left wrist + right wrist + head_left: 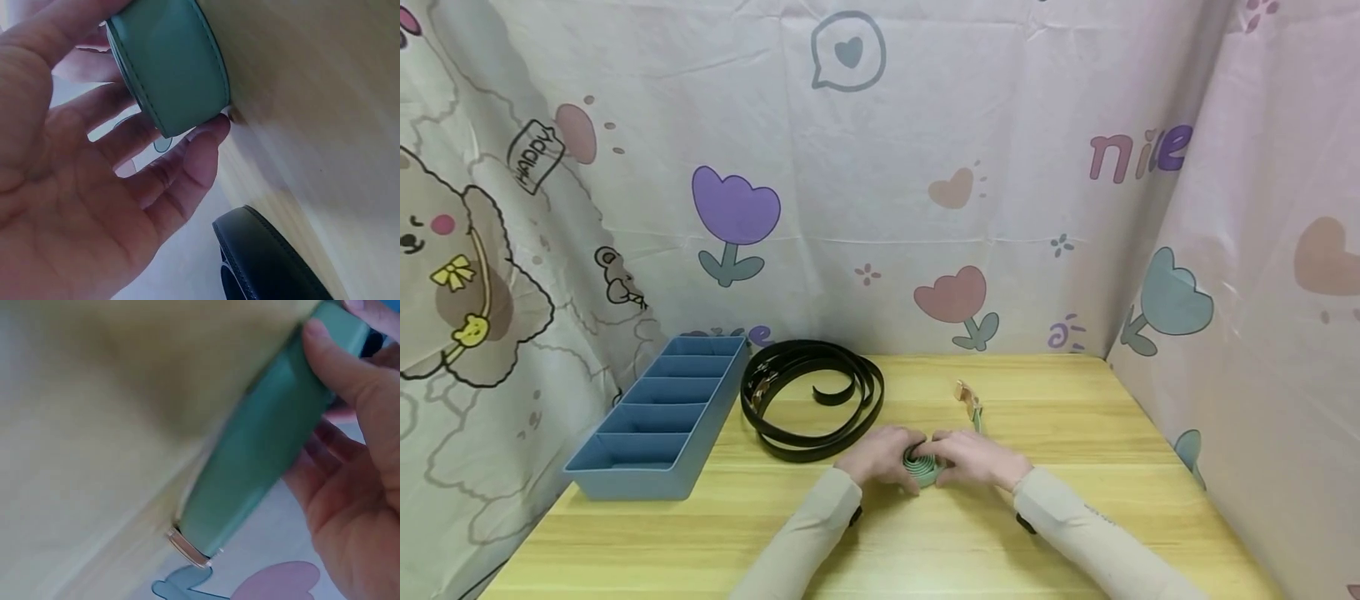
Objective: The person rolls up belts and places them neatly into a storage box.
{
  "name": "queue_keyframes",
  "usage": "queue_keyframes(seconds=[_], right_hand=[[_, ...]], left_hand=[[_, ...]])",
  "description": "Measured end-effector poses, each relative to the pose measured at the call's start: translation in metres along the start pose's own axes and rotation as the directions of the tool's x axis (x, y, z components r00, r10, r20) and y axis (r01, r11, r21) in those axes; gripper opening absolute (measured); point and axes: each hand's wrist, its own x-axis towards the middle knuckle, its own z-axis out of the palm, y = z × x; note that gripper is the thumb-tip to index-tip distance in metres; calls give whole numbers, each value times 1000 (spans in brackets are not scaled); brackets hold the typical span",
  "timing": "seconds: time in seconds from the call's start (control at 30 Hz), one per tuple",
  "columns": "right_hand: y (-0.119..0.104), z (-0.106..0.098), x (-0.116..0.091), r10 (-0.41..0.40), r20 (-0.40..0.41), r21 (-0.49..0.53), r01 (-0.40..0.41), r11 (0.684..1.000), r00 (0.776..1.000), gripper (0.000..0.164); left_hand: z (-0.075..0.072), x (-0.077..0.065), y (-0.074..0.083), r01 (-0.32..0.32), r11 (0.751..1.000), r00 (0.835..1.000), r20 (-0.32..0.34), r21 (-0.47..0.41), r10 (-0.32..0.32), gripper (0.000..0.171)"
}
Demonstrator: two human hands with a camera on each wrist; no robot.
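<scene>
A light green belt (922, 475) stands on its edge, wound into a tight coil between both hands. My left hand (883, 454) grips the coil's left side; in the left wrist view its fingers (203, 156) curl round the stitched green strap. My right hand (973, 460) holds the coil's other side, and in the right wrist view the thumb (340, 365) presses on the strap. The belt's unrolled end runs away behind the right hand to a gold-coloured buckle (968, 397), which also shows as a metal edge (189, 550) in the right wrist view.
To the left of the hands lies a loosely looped black belt (801, 454) with a metal buckle. Farther left stands a blue-grey tray (625, 485) divided into several compartments. A patterned cloth (865, 200) hangs behind and at both sides of the wooden table (1060, 417).
</scene>
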Motion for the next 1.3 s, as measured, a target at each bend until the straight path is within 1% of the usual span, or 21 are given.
queue_keyframes(seconds=[0.07,0.13,0.27,0.33,0.43,0.53,0.7,0.83,0.93,1.0,1.07,1.13,1.23,1.3], right_hand=[[1,2,0,-2,-26,-9,1,1000,1000,46],[1,5,0,-4,-52,-21,3,1000,999,42],[1,8,0,7,-71,-43,-10,999,997,43],[2,9,1,17,-74,-43,-20,999,997,46],[2,10,1,23,-79,-42,-27,999,997,49],[2,9,-1,7,-74,-41,-10,999,997,49],[2,3,-5,-10,-47,-35,8,999,999,47],[3,4,-4,-15,-69,-14,14,1000,998,41],[4,5,-3,-7,-91,-13,6,1000,996,38],[5,6,-2,10,-96,-21,-12,1000,995,38],[5,6,-2,36,-95,-27,-39,999,995,37],[6,6,-2,51,-96,-29,-53,998,994,36],[6,5,-1,48,-94,-21,-50,999,994,35],[7,6,-1,35,-89,-21,-37,999,995,36]], left_hand=[[1,1,2,17,1000,1000,8,10,-17,41],[2,1,3,38,999,999,1,20,-38,42],[7,1,7,83,996,996,-48,44,-81,50],[9,2,7,89,995,994,-66,46,-86,51],[10,2,6,72,996,995,-76,45,-69,44],[10,2,4,41,998,997,-69,49,-38,39],[7,4,0,15,999,1000,-22,35,-14,42],[4,6,-1,-13,1000,1000,16,17,13,41],[3,8,-1,-29,1000,999,30,13,28,40],[4,9,0,-25,1000,999,29,3,24,39],[5,9,1,-6,1000,1000,22,-13,6,38],[7,10,2,10,1000,1000,3,-24,-10,37],[9,9,2,21,1000,999,-25,-23,-21,36],[7,7,3,13,1000,999,-36,-5,-13,35]])
